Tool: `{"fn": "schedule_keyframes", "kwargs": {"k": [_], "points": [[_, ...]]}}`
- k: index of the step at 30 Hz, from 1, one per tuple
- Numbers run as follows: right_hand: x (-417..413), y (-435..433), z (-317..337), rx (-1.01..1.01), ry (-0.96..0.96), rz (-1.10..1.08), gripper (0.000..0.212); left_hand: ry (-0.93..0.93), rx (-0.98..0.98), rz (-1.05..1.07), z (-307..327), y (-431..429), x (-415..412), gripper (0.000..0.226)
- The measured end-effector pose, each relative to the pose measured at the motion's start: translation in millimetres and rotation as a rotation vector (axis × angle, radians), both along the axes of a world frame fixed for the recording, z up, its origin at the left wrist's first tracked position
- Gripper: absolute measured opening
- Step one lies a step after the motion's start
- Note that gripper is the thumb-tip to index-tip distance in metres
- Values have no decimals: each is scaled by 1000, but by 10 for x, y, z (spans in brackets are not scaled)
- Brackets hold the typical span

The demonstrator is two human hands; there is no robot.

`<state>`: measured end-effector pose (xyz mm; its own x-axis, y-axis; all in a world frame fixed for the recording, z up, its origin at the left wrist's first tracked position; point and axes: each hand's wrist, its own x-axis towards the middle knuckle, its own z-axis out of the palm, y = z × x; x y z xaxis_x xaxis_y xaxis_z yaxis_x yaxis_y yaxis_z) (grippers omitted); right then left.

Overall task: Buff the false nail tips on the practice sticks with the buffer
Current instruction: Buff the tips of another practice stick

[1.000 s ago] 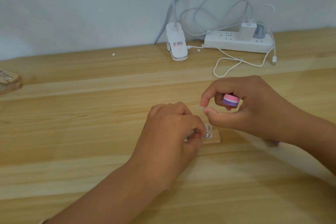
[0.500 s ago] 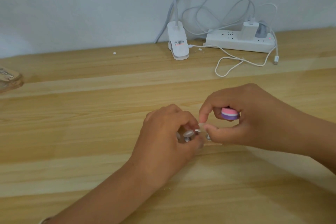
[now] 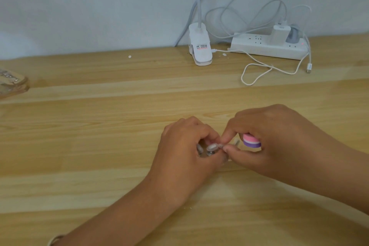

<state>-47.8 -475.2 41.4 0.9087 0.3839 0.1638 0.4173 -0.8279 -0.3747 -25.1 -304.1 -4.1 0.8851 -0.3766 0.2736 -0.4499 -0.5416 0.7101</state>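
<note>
one view to work from, the head camera, and all that matters sits low and centre on the wooden bench (image 3: 99, 146).

my left hand (image 3: 185, 152) is curled round a small cluster of practice sticks (image 3: 208, 153), fingers (image 3: 201, 128) clamped on them. two pale nail tips (image 3: 212, 147) show on its thumb side. the one nearer the middle lies with its long axis roughly left to right, its free end pointing at the other hand.

my right hand (image 3: 279, 142) does two jobs. its back fingers are curled round the buffer (image 3: 252, 141), a block layered pink over white over purple. its thumb and forefinger are pinched together on the end of that middle tip, or on its stick; i cannot tell which. a third tip (image 3: 236, 142) stands in the gap between the pinch and the buffer.

the relation the next move turns on: the buffer lies just to the right of the tip, near but not touching it, with the pinch between them. my judgement is that the pinch has to let go and the buffer's face come leftward along the tip's long axis while the left hand holds the stick steady.

writing: the lamp clip (image 3: 200, 46) at the back carries a label with dark and red print, too small to read. the power strip (image 3: 259, 46), the charger (image 3: 278, 34) and the cable (image 3: 259, 70) show no brand i can make out.
</note>
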Motion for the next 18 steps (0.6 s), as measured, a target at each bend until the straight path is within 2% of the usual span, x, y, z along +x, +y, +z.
{"fn": "schedule_keyframes", "kwargs": {"k": [1, 9, 12, 15, 18], "points": [[-4, 2, -1, -9, -11, 11, 3, 0, 1, 0, -3, 1, 2, 15], [-23, 38, 34, -36, -23, 13, 8, -2, -15, 1, -8, 10, -2, 13], [-28, 92, 63, -117, 7, 2, 7, 8, -19, 7, -1, 10, -7, 9], [-1, 151, 134, -204, 93, -9, 10, -1, -14, 7, 7, 8, -8, 29], [25, 187, 186, -271, 116, -9, 15, 9, -3, 14, 26, -1, -17, 30]]}}
